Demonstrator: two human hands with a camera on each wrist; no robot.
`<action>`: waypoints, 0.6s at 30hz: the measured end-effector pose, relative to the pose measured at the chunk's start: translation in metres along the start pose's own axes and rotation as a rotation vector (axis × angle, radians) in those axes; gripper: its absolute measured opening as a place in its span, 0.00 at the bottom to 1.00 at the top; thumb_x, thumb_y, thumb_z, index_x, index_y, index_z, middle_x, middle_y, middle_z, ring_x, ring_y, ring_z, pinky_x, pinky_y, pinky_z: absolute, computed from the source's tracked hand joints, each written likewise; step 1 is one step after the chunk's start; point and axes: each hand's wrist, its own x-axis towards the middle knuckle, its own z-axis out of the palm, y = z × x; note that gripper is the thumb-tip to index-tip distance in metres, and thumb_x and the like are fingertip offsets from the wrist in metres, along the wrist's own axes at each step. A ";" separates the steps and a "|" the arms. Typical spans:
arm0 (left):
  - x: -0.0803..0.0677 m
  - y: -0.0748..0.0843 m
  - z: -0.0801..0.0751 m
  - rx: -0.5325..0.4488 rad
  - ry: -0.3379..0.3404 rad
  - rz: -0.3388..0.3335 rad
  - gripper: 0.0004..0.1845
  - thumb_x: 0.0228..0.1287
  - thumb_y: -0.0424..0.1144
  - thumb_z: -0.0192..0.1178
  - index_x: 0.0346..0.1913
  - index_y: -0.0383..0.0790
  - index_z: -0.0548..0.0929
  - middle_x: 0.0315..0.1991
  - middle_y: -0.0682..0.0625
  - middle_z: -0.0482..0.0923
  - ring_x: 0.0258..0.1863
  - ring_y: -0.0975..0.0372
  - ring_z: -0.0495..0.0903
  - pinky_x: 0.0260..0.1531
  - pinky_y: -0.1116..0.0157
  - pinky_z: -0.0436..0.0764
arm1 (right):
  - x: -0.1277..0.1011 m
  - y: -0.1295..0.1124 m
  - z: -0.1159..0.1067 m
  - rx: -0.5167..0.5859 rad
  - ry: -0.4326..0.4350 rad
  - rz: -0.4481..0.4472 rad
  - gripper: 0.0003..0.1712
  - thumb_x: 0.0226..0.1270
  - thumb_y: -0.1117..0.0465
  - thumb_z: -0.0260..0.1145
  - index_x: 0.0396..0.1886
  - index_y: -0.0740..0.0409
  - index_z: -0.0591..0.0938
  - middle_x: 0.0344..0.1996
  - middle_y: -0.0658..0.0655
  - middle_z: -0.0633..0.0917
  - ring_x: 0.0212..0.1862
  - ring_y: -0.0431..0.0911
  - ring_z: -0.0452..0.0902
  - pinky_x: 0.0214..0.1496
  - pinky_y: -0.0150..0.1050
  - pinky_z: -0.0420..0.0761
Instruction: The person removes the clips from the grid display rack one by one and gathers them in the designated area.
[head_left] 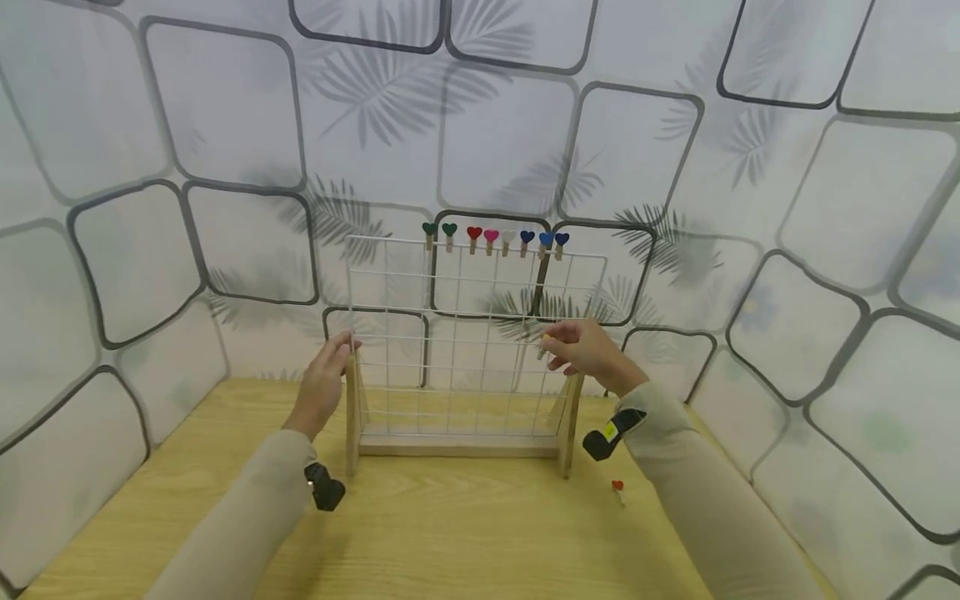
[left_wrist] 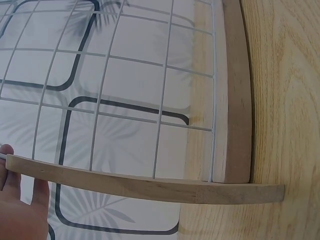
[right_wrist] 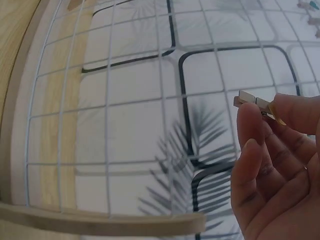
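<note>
A white wire grid (head_left: 450,342) stands upright in a wooden stand (head_left: 457,446) on the table. My left hand (head_left: 324,382) grips the grid's left edge at the top of the wooden side post (left_wrist: 125,187). Between thumb and fingers, my right hand (head_left: 588,350) pinches a small wooden clothespin (right_wrist: 252,100) with a yellow piece at its end, in front of the grid's right part. Along the grid's top wire sits a row of heart clothespins: green (head_left: 449,231), red (head_left: 474,235), pink (head_left: 491,238), white (head_left: 507,240) and several blue (head_left: 545,242).
A red heart clothespin (head_left: 618,490) lies on the wooden table (head_left: 450,533), right of the stand and near my right forearm. Patterned fabric walls (head_left: 510,133) with leaf prints enclose the table at the back and sides.
</note>
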 end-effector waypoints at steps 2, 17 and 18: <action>0.000 -0.001 0.000 -0.003 0.003 0.002 0.27 0.81 0.44 0.32 0.72 0.28 0.57 0.67 0.34 0.65 0.69 0.47 0.59 0.67 0.50 0.60 | -0.002 0.009 -0.001 -0.006 0.004 0.015 0.21 0.74 0.59 0.59 0.61 0.67 0.74 0.50 0.66 0.82 0.37 0.46 0.83 0.45 0.52 0.81; 0.002 -0.003 -0.001 0.005 -0.008 0.002 0.28 0.81 0.45 0.32 0.73 0.29 0.56 0.67 0.34 0.65 0.70 0.46 0.58 0.67 0.49 0.59 | -0.023 0.081 -0.013 0.030 0.021 0.120 0.23 0.75 0.57 0.58 0.60 0.71 0.72 0.48 0.66 0.80 0.38 0.47 0.81 0.36 0.40 0.80; 0.002 -0.003 -0.001 0.006 -0.006 0.003 0.28 0.81 0.45 0.32 0.73 0.29 0.57 0.67 0.34 0.66 0.70 0.46 0.58 0.67 0.49 0.60 | -0.025 0.085 -0.014 0.037 0.027 0.128 0.23 0.75 0.57 0.58 0.60 0.71 0.72 0.48 0.66 0.80 0.38 0.46 0.81 0.36 0.41 0.80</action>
